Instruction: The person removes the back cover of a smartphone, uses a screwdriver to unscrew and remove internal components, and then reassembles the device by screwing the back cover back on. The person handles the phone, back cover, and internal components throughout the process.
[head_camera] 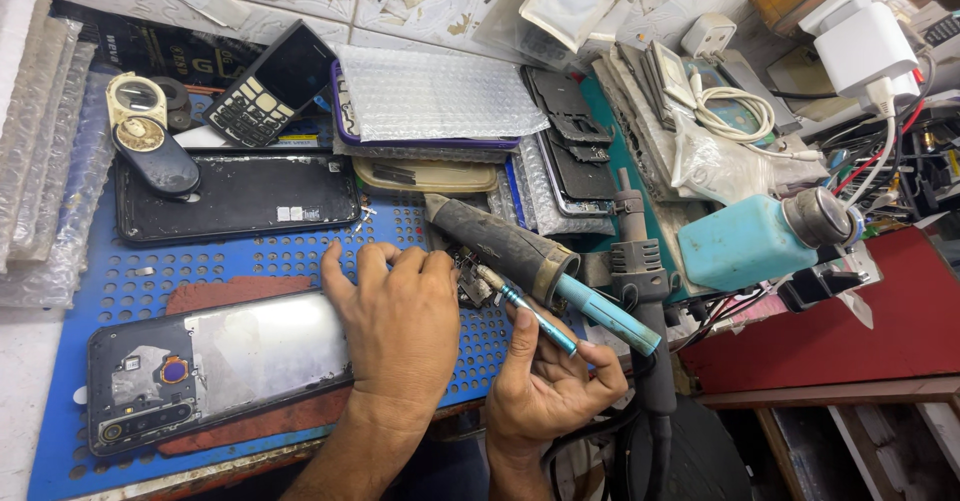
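Observation:
My left hand (400, 326) lies palm down on the blue perforated mat (130, 281), its fingers resting on the right end of an opened phone (210, 366) and reaching toward a small circuit part (468, 276). My right hand (550, 376) grips a slim teal-handled tool (535, 313) like a pen, its metal tip touching that part. A thick dark heat tool with a blue handle (530, 256) lies just above my right hand.
A black phone back (235, 196) lies at the mat's far edge, with a keypad phone (268, 86), bubble wrap (435, 91) and stacked phone frames (570, 146) behind. A teal dispenser bottle (755, 241), white chargers (860, 46) and cables crowd the right.

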